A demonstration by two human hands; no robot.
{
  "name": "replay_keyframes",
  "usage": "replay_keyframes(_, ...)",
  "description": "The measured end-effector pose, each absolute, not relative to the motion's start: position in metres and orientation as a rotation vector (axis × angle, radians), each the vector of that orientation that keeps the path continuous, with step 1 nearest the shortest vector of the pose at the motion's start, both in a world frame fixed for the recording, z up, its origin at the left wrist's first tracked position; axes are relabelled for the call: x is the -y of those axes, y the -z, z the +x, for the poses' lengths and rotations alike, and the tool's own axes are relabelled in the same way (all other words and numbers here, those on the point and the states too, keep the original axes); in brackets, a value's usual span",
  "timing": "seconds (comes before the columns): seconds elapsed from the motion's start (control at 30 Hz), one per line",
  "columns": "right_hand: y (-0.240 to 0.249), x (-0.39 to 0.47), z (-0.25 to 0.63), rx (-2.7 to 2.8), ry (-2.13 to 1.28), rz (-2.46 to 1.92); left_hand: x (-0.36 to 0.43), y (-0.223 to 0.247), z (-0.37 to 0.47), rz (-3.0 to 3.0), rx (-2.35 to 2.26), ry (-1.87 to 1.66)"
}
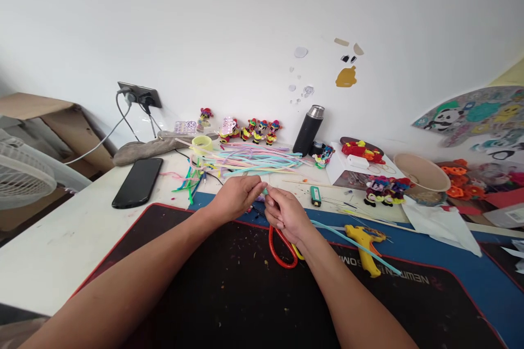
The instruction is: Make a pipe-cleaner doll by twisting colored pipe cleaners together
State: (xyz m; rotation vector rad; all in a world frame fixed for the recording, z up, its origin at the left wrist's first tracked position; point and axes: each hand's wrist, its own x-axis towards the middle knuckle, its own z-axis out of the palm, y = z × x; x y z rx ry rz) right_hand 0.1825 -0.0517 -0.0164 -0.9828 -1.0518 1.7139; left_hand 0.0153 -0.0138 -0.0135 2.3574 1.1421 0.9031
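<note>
My left hand (pixel 237 197) and my right hand (pixel 286 214) meet over the far part of the black mat, fingertips pinched together. A small pale teal bit of pipe cleaner (pixel 265 191) shows between them. From behind my right wrist, a long teal pipe cleaner strand (pixel 356 244) runs right across a yellow glue gun (pixel 366 245); my hand hides whether it joins the pinched bit. Under my right hand lie scissors (pixel 282 263) with red and yellow handles, their blades covered.
Behind my hands lies a pile of pastel pipe cleaners (pixel 254 158), with small fuzzy figures (pixel 260 131) along the wall. A black flask (pixel 308 132) stands right of them. A phone (pixel 137 182) lies left, near a fan (pixel 24 172). A black mat (pixel 229 294) covers the front.
</note>
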Motion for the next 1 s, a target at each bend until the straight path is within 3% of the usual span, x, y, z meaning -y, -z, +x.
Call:
replay_keyframes(0.3, 0.025, 0.047, 0.190, 1.348, -1.435, -1.142, 0.006, 0.005, 0.003, 2.100, -1.006, -0.748)
replay_keyframes(0.5, 0.021, 0.041, 0.199, 1.345, -1.345, -1.188, -0.012, 0.008, -0.014, 2.171, -1.200, -0.871)
replay_keyframes(0.87, 0.023, 0.043, 0.198, 1.487, -1.260, -1.261, -0.027, 0.037, -0.021, 2.430, -1.530, -0.454)
replay_keyframes(1.0, 0.023, 0.043, 0.198, 1.514, -1.235, -1.271, -0.024, 0.030, -0.018, 2.473, -1.512, -0.490)
